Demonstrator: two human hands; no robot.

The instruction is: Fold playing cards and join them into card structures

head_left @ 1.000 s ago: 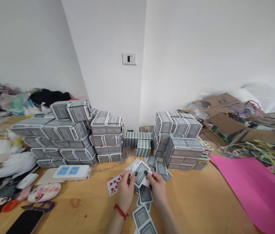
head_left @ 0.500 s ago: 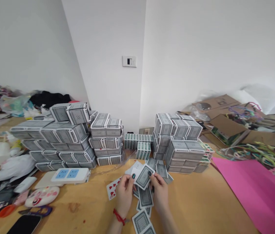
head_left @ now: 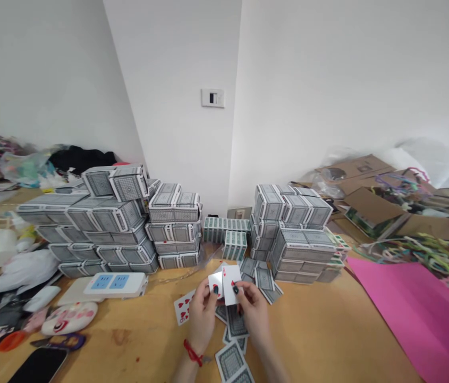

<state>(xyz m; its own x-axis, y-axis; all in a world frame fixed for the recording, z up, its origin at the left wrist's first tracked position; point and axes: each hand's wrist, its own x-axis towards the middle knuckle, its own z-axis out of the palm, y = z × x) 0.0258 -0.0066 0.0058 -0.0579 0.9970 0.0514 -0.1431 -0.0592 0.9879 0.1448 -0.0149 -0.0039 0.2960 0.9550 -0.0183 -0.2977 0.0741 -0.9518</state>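
Observation:
Between thumb and fingers, my left hand [head_left: 203, 308] pinches a white-faced playing card [head_left: 215, 282], partly covered by the thumb. Overlapping its right edge is an ace of hearts [head_left: 230, 282], face toward me, gripped by my right hand [head_left: 253, 306]. Loose face-down cards [head_left: 237, 322] with grey-green backs lie under and in front of the hands. More face-down cards [head_left: 264, 277] are spread just beyond my right hand. A face-up heart card [head_left: 183, 308] rests on the table left of my left hand.
Stacks of boxed card decks [head_left: 108, 223] stand at the left, others [head_left: 304, 239] at the right, green ones [head_left: 226, 227] between. A power strip [head_left: 116, 284], a phone [head_left: 39, 366], pink paper [head_left: 415, 308] and cardboard boxes [head_left: 375, 213] lie around.
The card in my right hand showed its patterned back before; now its ace of hearts face shows. Both hands stay close together in nearly the same spot.

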